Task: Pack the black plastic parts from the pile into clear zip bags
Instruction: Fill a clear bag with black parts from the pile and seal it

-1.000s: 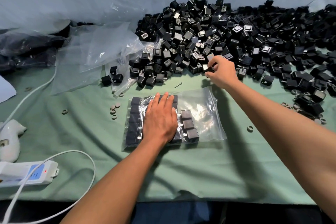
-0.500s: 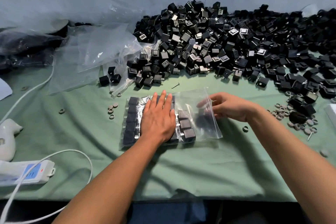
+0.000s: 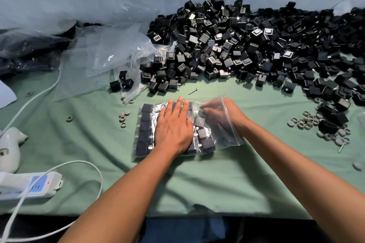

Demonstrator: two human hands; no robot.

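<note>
zip bag point(image 3: 227, 136) before the pile point(image 3: 256, 45), left hand point(image 3: 174, 126) on it

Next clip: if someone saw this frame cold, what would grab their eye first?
The big pile of black plastic parts heaped along the far right of the green table. Next, at centre, the clear zip bag already holding rows of parts: the left hand lies flat on it while the right hand reaches inside its open end. A white power strip sits at the near left edge.

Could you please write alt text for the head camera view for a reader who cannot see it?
A left hand presses flat on a clear zip bag of black parts while the right hand reaches inside it; a pile of black parts lies behind.
</note>
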